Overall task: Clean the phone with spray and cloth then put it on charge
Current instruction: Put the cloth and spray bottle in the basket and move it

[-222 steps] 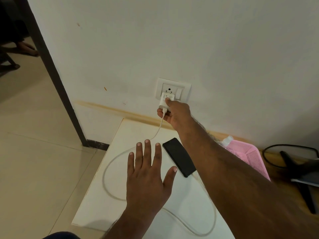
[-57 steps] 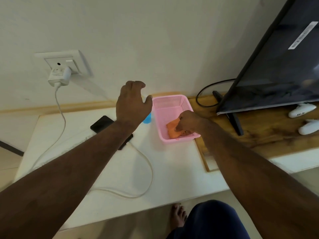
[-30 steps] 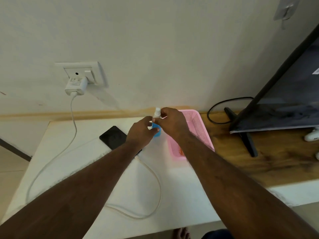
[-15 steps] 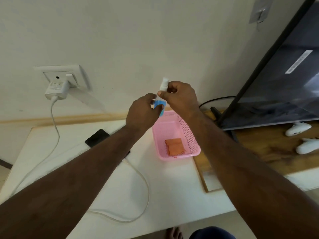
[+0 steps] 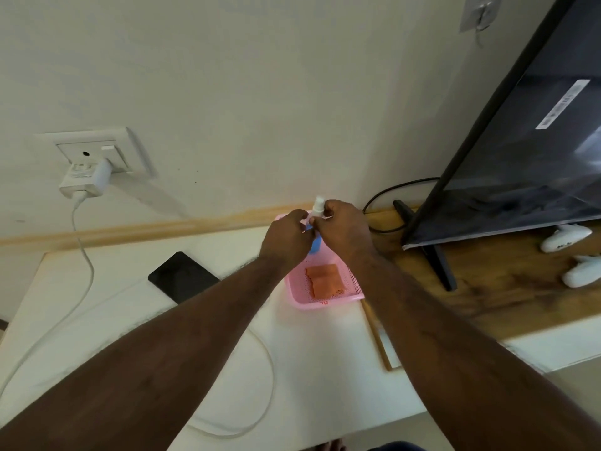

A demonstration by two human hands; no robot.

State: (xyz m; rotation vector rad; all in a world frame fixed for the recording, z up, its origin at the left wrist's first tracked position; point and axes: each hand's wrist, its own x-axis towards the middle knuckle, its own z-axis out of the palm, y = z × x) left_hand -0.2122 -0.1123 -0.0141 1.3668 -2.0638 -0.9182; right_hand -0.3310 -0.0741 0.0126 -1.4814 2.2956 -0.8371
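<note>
phone (image 5: 183,277) lies flat and dark, screen up, on the white tabletop (image 5: 97,307) at about nine o'clock from the two hands, its near end hidden under the left forearm. a white cable (image 5: 85,255) drops from the white charger (image 5: 85,180) plugged into the wall socket (image 5: 97,151) at ten o'clock, then loops across the tabletop and under the left forearm toward six o'clock; where it ends cannot be seen.

at the centre, both hands meet over the far end of the pink basket (image 5: 325,299). the left hand (image 5: 286,240) has its fingers curled round the blue body of the spray bottle (image 5: 316,242), and the right hand (image 5: 344,229) pinches the bottle's white top with fingers and thumb; the nozzle tip pokes up just above the knuckles. the bottle is held upright, above the basket. in the basket's near half lies a folded orange cloth (image 5: 323,280), flat on the mesh floor.

the basket sits at the right edge of the white tabletop, just beside a wooden surface (image 5: 507,288) that runs off toward three o'clock. on that wood stands a black television (image 5: 527,164), tilted in this wide view, with one stand foot (image 5: 435,255) visible and a black cord (image 5: 387,196) curling behind it. two white controllers (image 5: 566,237) rest near the three o'clock edge. the wall (image 5: 260,92) behind is plain cream with a pale wooden strip along its base, and a small hook plate (image 5: 479,11) is fixed at one o'clock.
</note>
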